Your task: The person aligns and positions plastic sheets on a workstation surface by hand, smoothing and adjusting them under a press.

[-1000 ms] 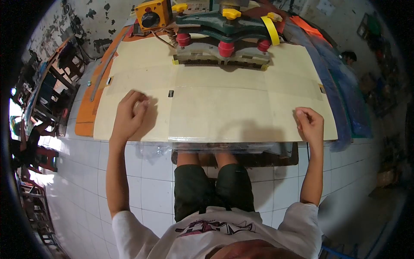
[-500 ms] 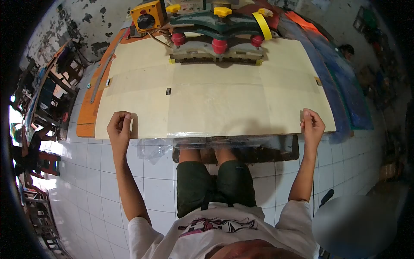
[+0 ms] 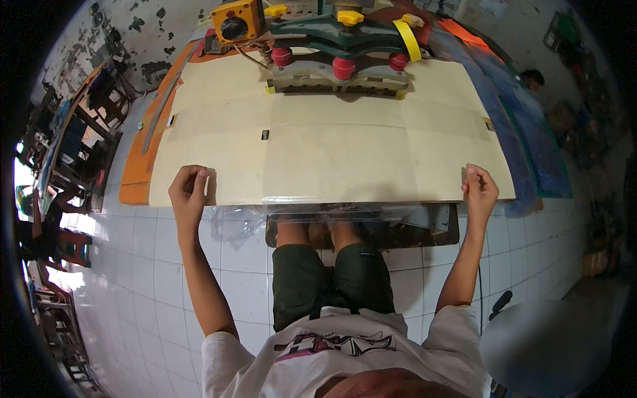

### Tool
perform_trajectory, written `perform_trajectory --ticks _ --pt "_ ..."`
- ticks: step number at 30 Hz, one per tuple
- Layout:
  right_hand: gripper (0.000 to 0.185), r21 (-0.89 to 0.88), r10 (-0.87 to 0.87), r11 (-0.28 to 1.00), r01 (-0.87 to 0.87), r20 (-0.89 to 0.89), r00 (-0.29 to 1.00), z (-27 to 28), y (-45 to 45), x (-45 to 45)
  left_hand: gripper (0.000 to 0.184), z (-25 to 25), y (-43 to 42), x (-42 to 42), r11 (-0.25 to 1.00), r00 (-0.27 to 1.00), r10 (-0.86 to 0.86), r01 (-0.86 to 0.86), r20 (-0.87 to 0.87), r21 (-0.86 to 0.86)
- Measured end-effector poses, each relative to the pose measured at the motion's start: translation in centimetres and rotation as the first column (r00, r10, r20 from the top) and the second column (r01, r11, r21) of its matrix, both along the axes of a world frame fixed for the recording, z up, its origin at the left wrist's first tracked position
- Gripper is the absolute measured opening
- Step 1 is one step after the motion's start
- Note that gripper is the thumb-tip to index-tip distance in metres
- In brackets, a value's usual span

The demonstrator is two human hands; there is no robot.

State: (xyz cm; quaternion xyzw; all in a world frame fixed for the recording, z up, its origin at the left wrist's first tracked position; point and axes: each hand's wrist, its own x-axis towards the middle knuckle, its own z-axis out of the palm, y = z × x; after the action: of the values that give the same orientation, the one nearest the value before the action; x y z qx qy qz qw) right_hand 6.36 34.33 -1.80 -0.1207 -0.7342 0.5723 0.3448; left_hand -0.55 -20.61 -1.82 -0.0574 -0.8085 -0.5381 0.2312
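Observation:
My left hand (image 3: 189, 191) is at the front left of the cream tabletop (image 3: 338, 159), thumb pressed to curled fingers. At the front right, my right hand (image 3: 480, 190) is pinched in the same way. Anything thin or clear between the fingertips is too small to tell. Clear plastic (image 3: 240, 224) hangs below the table's front edge, between the hands. Beyond them, a green machine head (image 3: 338, 40) with red knobs sits over a long grey bar (image 3: 338, 83) at the back of the tabletop.
A yellow control box (image 3: 236, 25) is at the back left, near an orange board (image 3: 138, 179). Blue sheeting (image 3: 524, 146) drapes over the right side. A yellow ring (image 3: 407, 41) hangs on the machine. Part of another person (image 3: 533, 79) shows far right.
My left hand has come back toward the front left edge and closed into a pinch. My right hand stays near the front right edge. The camera view has shifted slightly.

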Motion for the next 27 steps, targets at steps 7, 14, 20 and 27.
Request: perform_trajectory --ticks 7,14,20,27 --pt "0.017 -0.009 -0.04 0.999 0.041 0.047 0.998 0.4 -0.5 0.1 0.009 0.0 0.0 0.1 0.999 1.0 -0.004 0.003 0.017 0.041" --pt "0.018 0.009 -0.025 1.0 0.024 0.064 0.998 0.4 -0.2 0.1 0.008 -0.1 -0.1 0.1 1.0 1.0 -0.005 0.005 0.002 0.026" --pt "0.022 -0.043 0.103 0.994 -0.099 0.113 0.988 0.6 2.0 -0.4 0.01 -0.1 -0.2 0.1 1.0 1.0 -0.015 0.015 0.017 0.02" --pt "0.04 0.392 -0.155 0.92 0.034 0.281 0.947 3.3 7.0 -4.4 0.01 -0.4 -0.5 -0.1 1.0 1.0 -0.023 0.023 0.015 -0.01"
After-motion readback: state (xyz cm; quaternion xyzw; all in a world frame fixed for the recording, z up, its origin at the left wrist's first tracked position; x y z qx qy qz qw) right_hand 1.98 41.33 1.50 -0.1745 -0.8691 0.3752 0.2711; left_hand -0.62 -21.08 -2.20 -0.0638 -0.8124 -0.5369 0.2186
